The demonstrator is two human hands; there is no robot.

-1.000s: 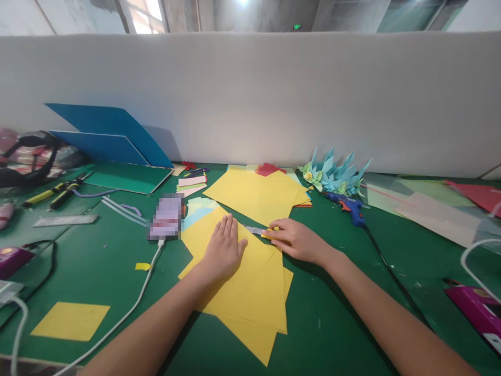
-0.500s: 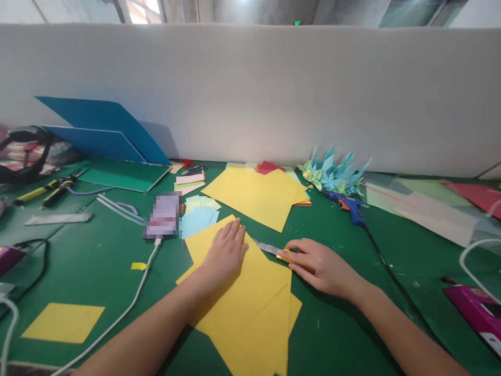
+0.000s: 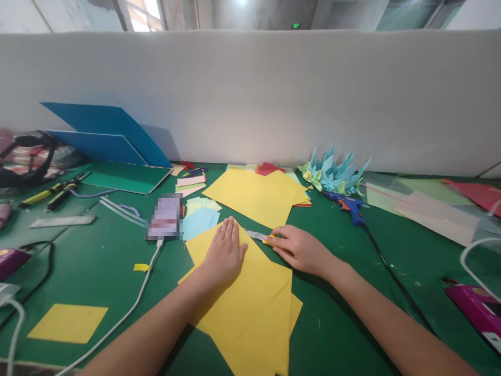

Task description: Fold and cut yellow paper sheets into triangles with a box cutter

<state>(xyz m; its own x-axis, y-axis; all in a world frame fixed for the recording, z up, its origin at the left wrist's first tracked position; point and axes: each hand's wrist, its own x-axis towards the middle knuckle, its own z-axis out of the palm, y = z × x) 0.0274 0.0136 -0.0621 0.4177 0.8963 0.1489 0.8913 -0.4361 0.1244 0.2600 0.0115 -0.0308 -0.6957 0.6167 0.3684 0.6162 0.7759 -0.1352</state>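
Observation:
My left hand (image 3: pixel 225 253) lies flat, fingers together, pressing down a stack of yellow paper sheets (image 3: pixel 258 303) on the green table (image 3: pixel 332 324). My right hand (image 3: pixel 299 249) grips a yellow utility knife (image 3: pixel 259 237), its metal blade lying along the far right edge of the top sheet, just right of my left fingertips. Another larger yellow sheet (image 3: pixel 256 196) lies behind the hands.
A phone (image 3: pixel 165 216) with a white cable sits left of the paper, beside light blue squares (image 3: pixel 199 219). Blue boards (image 3: pixel 105 133) lean on the white wall. Folded paper flowers (image 3: pixel 334 175), a blue glue gun (image 3: pixel 350 206), tools at far left and a magenta device (image 3: pixel 475 308) surround the area.
The right hand with the knife slid down the paper edge toward me, then returned up to the far end. The left hand stayed pressed on the paper, which shifted slightly.

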